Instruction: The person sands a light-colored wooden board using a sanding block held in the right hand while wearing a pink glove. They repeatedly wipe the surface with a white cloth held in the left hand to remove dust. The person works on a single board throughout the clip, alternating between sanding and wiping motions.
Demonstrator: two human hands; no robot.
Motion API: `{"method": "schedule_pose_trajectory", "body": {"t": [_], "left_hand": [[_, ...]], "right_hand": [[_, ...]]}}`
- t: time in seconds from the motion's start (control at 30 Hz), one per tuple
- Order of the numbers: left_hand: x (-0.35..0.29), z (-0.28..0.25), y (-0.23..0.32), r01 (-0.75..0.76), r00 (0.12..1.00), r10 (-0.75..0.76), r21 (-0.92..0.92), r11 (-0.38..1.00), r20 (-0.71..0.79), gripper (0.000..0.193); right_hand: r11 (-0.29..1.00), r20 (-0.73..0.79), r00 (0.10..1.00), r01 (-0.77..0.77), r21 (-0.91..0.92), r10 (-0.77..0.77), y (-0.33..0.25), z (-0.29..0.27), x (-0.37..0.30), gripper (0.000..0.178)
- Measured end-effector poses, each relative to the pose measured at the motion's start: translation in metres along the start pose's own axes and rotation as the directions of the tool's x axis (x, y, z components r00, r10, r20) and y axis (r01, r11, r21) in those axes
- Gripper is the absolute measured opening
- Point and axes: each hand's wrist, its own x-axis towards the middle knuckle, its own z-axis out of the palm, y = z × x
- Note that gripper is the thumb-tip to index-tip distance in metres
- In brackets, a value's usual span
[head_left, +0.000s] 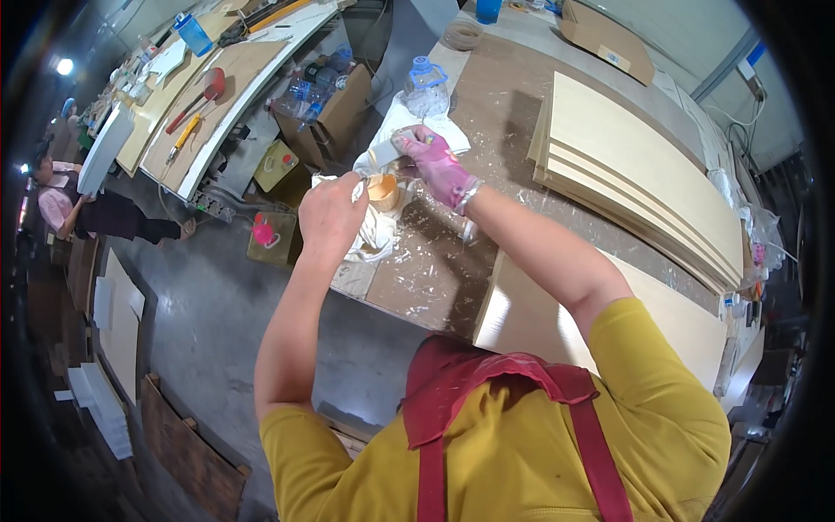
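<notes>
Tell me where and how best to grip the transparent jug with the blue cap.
Probably by the narrow neck just below the blue cap, coming from above. The transparent jug stands upright and is wider lower down, so its top looks easier to grip; the gloved right hand is on its near side.

Blue bottle (193, 35), yellow-handled tool (183, 137), brown cardboard (600, 35)

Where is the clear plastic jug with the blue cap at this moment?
In the head view, the jug stands at upper centre, near the brown worktable's left edge, by a crumpled white cloth and beyond the pink-gloved right hand.
</notes>
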Motion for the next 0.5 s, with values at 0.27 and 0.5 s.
{"method": "schedule_pose_trajectory", "body": {"t": [0.27,0.5], "left_hand": [[0.004,-0.013,-0.007,0.094,0.990,-0.089,-0.040,0.995,0.112,0.021],[0.009,0.016,-0.032,0.193,0.956,-0.141,-0.189,0.963,0.256,0.029]], "right_hand": [[0.856,0.174,0.958,-0.281,0.433,0.227,-0.024,-0.040,-0.032,0.021],[0.708,0.344,0.906,-0.410,0.575,0.246,-0.024,-0.098,-0.065,0.031]]}}
